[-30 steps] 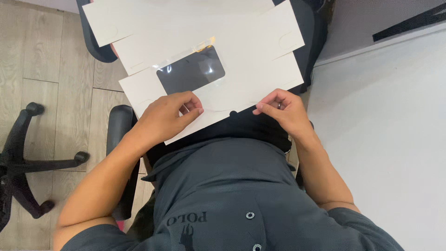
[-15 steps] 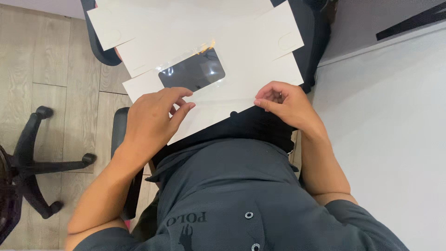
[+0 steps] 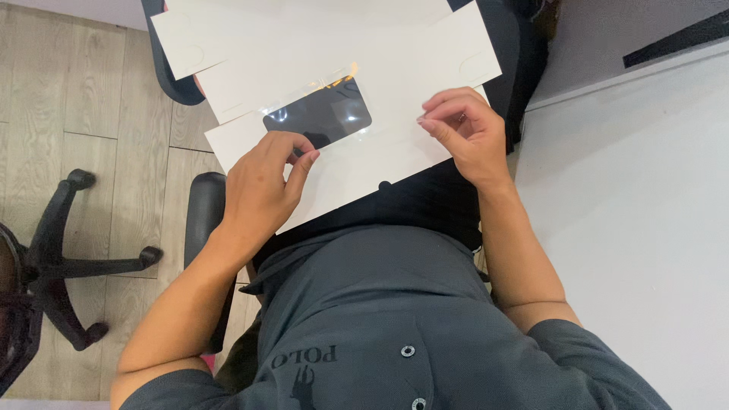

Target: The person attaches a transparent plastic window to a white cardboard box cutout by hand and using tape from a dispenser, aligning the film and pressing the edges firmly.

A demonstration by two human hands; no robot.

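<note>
Both hands have slid farther up the flat white carton blank (image 3: 395,83) lying across the lap. Left hand (image 3: 262,190) fingers pinch its near panel beside the clear window (image 3: 319,118); right hand (image 3: 463,133) pinches the right edge. Folding barely begun, every flap flat.

flat white carton blank (image 3: 395,83) | unfolded, clear film window (image 3: 317,118) | near edge under both hands' fingertips

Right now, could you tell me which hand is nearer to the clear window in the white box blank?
Left. The left hand has fingertips at the clear window's lower edge; the right hand rests further off to its right.
</note>
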